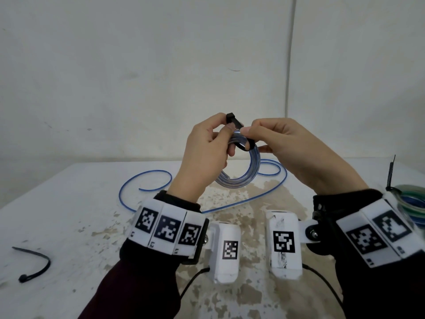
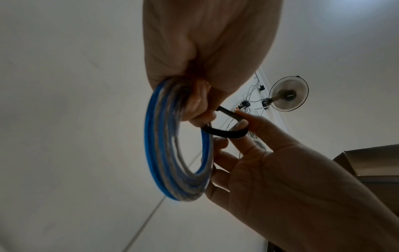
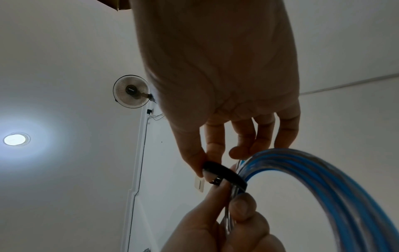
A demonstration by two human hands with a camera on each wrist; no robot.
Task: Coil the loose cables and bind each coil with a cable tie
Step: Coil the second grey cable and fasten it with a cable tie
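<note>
Above the table (image 1: 69, 203), both hands pinch a black cable tie (image 1: 236, 125) looped round the blue coil (image 1: 250, 166).

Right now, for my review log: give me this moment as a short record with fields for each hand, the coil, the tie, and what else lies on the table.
left hand: holds the blue coil at its top, above the table
right hand: pinches the black cable tie
tie state: looped round the coil, not yet tight
loose blue cable: on table, uncoiled
spare tie: on table, near left
bound coils: far right
</note>
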